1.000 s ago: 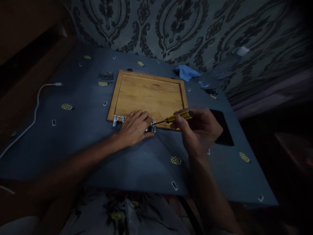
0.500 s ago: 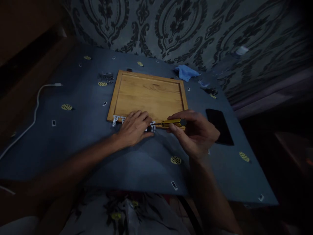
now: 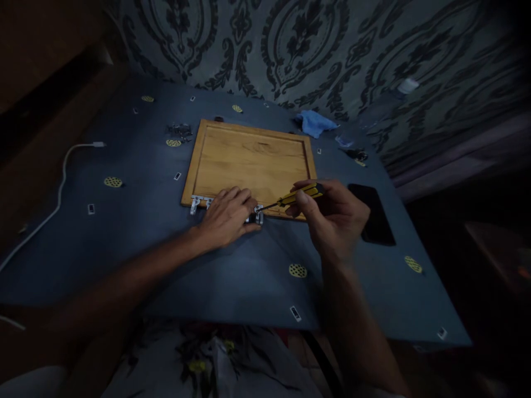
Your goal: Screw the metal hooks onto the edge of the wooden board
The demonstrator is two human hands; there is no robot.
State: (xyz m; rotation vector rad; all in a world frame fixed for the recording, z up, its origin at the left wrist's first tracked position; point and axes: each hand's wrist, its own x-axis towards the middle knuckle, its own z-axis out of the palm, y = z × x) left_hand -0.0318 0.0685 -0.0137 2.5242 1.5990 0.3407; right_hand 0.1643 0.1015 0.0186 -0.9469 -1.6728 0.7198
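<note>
A wooden panel [image 3: 249,152] with a raised border lies flat on the table. Along its near edge runs a silver metal strip with hook-like pieces [image 3: 194,204], its middle hidden beneath my left hand [image 3: 228,215]. That hand's fingers bend over the strip onto the wood, and its thumb lies on the near side, so the strip is gripped between. My right hand [image 3: 338,218] pinches a yellow-and-black screwdriver [image 3: 301,195] between thumb and fingers. The screwdriver's thin shaft slants down to the left, its tip at the strip's right end beside my left fingers.
A dark phone [image 3: 372,214] lies right of the panel. Behind are a blue cloth [image 3: 316,122], a clear bottle [image 3: 384,105] and a small dark object [image 3: 355,155]. Several small metal pieces [image 3: 179,130] sit at the panel's far left. A white cable [image 3: 64,177] crosses the table's left side.
The screwdriver's handle has risen, so it slants more steeply, with its tip still at the strip's right end. My right hand's grip has shifted; my left hand has stayed put.
</note>
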